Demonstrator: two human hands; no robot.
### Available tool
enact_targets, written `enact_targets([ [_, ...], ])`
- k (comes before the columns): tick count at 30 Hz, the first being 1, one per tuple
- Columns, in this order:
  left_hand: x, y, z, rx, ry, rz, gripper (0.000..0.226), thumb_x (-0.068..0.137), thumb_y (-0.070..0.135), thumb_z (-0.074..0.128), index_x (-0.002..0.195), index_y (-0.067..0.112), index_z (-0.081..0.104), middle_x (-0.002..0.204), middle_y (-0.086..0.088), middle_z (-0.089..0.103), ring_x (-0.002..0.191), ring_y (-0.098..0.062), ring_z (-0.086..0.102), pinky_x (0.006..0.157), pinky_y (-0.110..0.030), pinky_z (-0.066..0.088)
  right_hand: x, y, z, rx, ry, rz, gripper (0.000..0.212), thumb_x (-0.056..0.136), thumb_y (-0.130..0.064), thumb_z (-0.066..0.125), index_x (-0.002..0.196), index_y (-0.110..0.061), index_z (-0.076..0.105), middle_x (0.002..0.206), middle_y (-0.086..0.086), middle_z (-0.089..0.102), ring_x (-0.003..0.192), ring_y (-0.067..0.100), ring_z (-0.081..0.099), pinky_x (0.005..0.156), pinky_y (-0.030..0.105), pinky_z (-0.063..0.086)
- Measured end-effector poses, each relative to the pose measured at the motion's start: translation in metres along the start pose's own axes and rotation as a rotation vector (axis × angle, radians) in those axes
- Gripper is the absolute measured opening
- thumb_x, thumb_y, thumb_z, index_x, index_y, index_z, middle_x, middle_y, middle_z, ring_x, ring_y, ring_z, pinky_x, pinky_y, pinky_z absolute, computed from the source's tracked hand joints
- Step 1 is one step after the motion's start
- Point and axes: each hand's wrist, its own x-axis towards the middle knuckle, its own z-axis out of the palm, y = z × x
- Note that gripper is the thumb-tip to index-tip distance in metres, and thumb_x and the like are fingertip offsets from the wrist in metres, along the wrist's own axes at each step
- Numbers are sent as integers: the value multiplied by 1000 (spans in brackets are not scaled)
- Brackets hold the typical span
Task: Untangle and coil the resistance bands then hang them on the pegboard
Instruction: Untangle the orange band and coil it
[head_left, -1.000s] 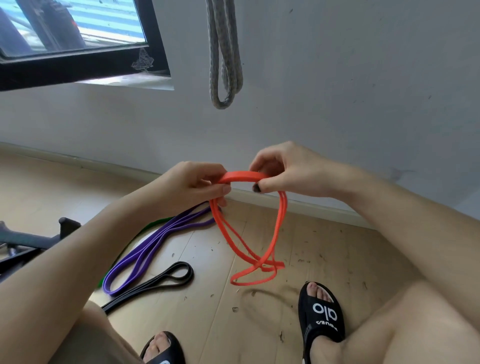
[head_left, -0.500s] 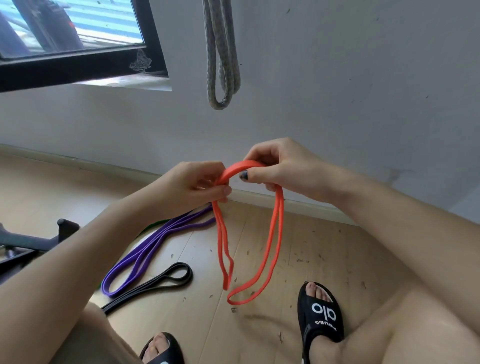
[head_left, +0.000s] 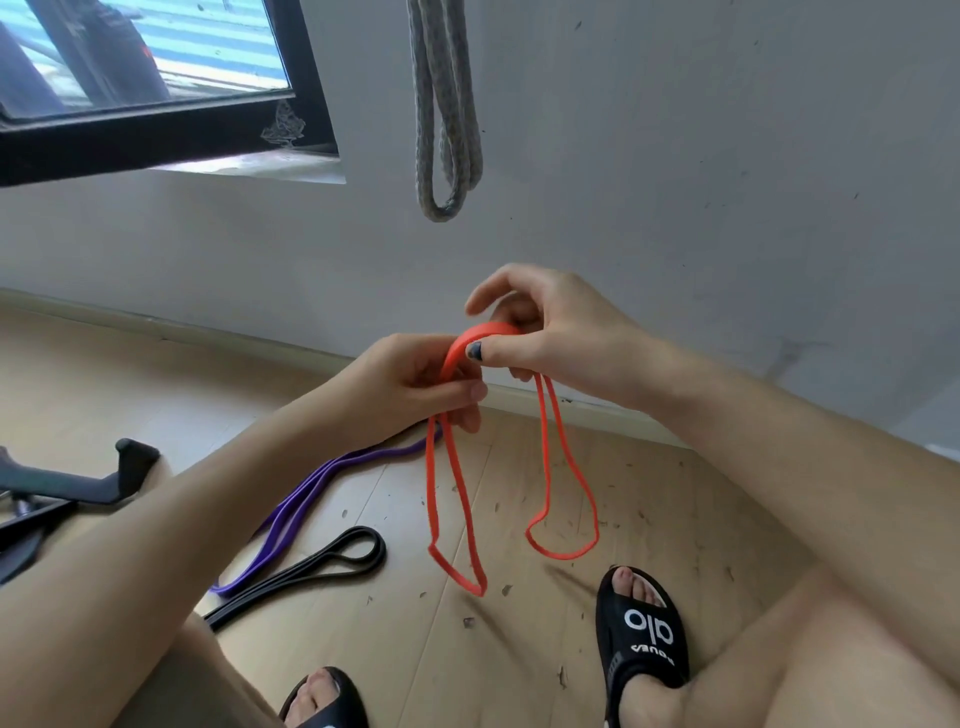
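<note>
An orange resistance band (head_left: 457, 499) is folded over between both hands, with two loops hanging down toward the floor. My left hand (head_left: 410, 384) pinches its left part and my right hand (head_left: 550, 332) holds the top of the fold with the thumb pressed on it. A purple band (head_left: 311, 499) and a black band (head_left: 322, 564) lie on the wooden floor to the left. A grey band (head_left: 447, 119) hangs on the white wall above; its hook is out of view.
A black-framed window (head_left: 156, 124) is at the upper left. Dark equipment parts (head_left: 67, 488) lie at the left edge. My feet in black slides (head_left: 644, 634) rest on the floor, which is scattered with small debris.
The hands have come closer together and risen slightly. The orange band, which hung as one crossed bundle, now hangs as two separate loops.
</note>
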Motion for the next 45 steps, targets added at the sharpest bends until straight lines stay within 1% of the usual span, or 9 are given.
enact_targets([
  [3,1,-1,5,-47,11,23,17,96,10,69,112,6,69,95,-10,77,92,-26,76,90,-45,61,-1,-2,-2,44,5,-10,25,91,-15,73,112,-20,61,85,11,71,65,9,63,66,26,54],
  [6,5,-1,14,-122,-2,19,26,93,13,73,119,16,69,108,-3,76,105,-19,73,96,-34,58,-1,-2,-1,59,7,-25,19,92,-17,73,108,-20,63,83,11,72,67,13,65,67,31,55],
  [9,11,-3,23,-177,11,-18,25,92,9,74,117,8,73,110,-2,78,108,-13,73,97,-30,57,1,-2,1,57,38,-23,15,92,-19,74,104,-18,65,81,12,72,68,17,66,68,38,56],
  [14,17,-3,25,-233,-19,-45,24,93,6,71,117,10,74,105,6,80,106,-7,73,92,-22,55,3,-4,-1,103,89,-24,11,92,-17,75,98,-13,67,73,0,70,59,9,62,60,26,50],
  [16,19,-3,24,-236,-52,-38,24,94,7,70,117,14,74,107,7,79,106,-10,73,92,-24,55,4,-6,-1,142,105,-32,10,92,-14,74,97,-9,67,71,1,69,57,11,60,58,25,50],
  [24,25,2,30,-326,-60,-25,23,93,7,71,115,4,76,108,-4,79,105,-19,74,99,-34,55,8,-7,3,277,185,-53,7,93,-11,72,94,-8,67,73,7,65,56,13,58,57,26,50],
  [30,27,2,44,-316,-93,-49,19,93,10,74,109,1,74,105,-18,76,103,-34,73,102,-55,54,13,-5,4,451,223,-16,7,94,-7,71,94,-4,66,73,9,65,59,18,58,60,30,51],
  [39,27,0,36,-401,-96,-94,19,96,13,67,107,-2,67,105,-15,78,103,-29,75,94,-38,59,10,-4,-13,625,334,37,6,95,-8,70,98,-8,65,75,8,67,62,16,62,62,29,54],
  [45,26,4,32,-453,-118,-104,36,89,25,67,111,-3,66,103,-17,77,97,-32,76,86,-39,63,11,0,-19,661,411,68,5,95,-10,70,99,-9,67,76,5,69,62,14,64,63,27,54],
])
